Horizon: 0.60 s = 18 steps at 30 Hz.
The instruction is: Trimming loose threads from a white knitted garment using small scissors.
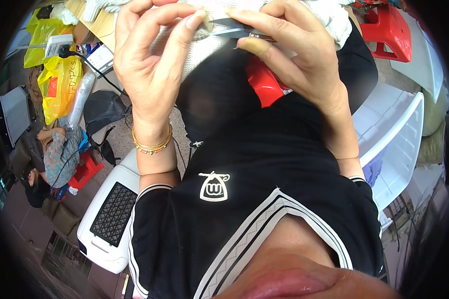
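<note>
A cream knitted piece point(197, 55) lies across my lap at the top of the picture. My left hand point(152, 55) pinches an edge of it between thumb and forefinger, the other fingers curled loosely. Thread snips point(230, 31) with dark, pointed blades are in my right hand point(299, 50), held between thumb and fingers. The blade tips point left and come close to my left fingertips at the knit. Whether they touch a thread is too small to tell. A yellowish cover wraps my right thumb.
A white plastic bin point(418, 134) stands at my right, below a red stool point(391, 32). At left are a white case with a black grille point(87, 234), yellow bags point(60, 94), a black cable point(97, 71) and a seated person point(62, 154). A wooden tabletop point(99, 25) lies top left.
</note>
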### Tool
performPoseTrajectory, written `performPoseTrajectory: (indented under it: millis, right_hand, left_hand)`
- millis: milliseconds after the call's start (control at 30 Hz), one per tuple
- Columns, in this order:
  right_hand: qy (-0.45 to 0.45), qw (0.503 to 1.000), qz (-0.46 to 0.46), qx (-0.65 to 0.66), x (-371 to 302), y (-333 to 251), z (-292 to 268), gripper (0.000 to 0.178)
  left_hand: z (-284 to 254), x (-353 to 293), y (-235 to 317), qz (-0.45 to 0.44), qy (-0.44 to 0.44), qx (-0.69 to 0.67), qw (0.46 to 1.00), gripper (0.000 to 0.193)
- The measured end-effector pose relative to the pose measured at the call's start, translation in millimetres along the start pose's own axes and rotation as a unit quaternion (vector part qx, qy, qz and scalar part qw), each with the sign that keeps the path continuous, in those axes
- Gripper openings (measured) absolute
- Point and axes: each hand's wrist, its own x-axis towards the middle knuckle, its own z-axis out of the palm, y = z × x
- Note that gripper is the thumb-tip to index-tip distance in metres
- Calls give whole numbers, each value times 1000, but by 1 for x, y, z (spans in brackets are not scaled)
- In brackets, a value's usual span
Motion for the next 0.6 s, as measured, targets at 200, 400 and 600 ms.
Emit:
performPoseTrajectory:
  millis: [200, 400, 600]
  right_hand:
    - [-9, 1000, 12, 28, 4, -2, 1, 39]
    - [-8, 999, 21, 48, 7, -5, 2, 38]
    - [-17, 999, 32, 13, 9, -6, 6, 37]
  left_hand:
    - [-1, -3, -7, -57, 13, -133, 989, 9]
    - [-2, -4, -11, -81, 20, -152, 985, 11]
    - [0, -5, -18, -91, 50, -219, 970, 13]
